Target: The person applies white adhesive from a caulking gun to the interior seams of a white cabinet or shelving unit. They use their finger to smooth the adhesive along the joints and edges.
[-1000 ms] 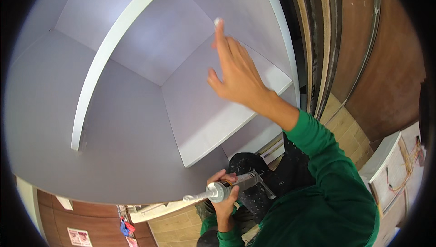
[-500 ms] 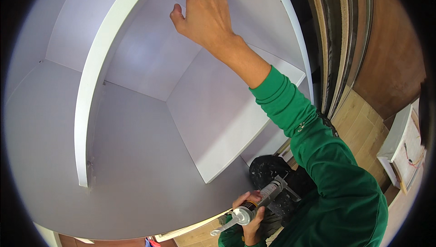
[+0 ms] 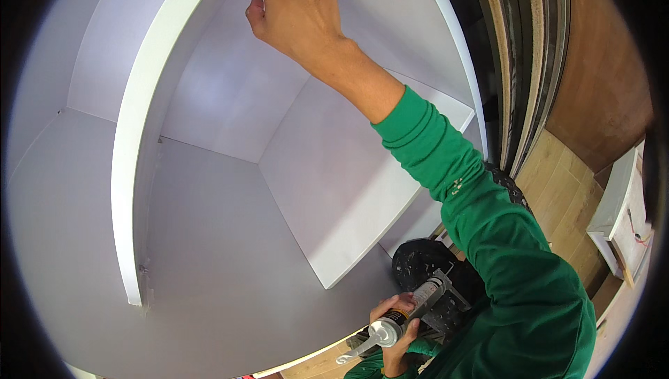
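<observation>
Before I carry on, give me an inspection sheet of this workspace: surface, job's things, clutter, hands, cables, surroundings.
Surface: pale cabinet with a shelf.
Job's things: caulk gun, nozzle toward the lower left.
Clutter: upright boards right of the cabinet.
Hands: left hand grips the caulk gun; right hand at the top edge, partly out of frame.
Cables: thin wires, far right.
Surroundings: plank floor, brown panel.

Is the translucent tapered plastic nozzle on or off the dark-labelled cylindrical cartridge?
On: the nozzle projects from the front end of the cartridge held in your left hand.
</observation>
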Demonstrator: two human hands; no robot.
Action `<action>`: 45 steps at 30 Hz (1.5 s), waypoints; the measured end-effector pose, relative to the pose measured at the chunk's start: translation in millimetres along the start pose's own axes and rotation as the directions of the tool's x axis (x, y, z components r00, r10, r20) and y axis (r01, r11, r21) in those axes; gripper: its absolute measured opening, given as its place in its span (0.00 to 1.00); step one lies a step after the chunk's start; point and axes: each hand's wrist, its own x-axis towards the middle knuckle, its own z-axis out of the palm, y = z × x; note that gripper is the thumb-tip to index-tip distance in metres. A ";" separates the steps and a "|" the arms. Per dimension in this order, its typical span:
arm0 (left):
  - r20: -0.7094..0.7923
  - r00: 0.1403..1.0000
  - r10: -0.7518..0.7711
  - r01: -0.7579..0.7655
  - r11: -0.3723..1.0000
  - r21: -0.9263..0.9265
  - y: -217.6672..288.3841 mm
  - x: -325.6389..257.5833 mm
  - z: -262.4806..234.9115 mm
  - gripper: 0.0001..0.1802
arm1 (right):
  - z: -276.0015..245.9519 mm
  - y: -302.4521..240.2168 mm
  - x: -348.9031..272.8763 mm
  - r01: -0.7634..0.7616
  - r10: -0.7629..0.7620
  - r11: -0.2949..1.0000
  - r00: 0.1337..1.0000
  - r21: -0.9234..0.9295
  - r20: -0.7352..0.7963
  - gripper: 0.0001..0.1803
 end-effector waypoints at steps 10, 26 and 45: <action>0.029 0.999 -0.015 0.015 1.000 0.003 1.5 -3.1 1.5 0.37 | 34.2 10.3 -2.7 -0.005 0.015 0.995 0.996 -0.103 0.093 0.57; 0.055 0.998 -0.026 0.023 0.998 0.061 4.3 0.6 8.4 0.38 | -25.0 5.0 -13.6 0.022 -0.035 0.994 0.992 0.109 0.122 0.56; 0.033 0.999 -0.040 0.038 0.998 0.049 3.2 2.6 5.9 0.34 | 29.8 24.8 -0.7 0.053 -0.055 0.998 0.991 0.017 0.124 0.58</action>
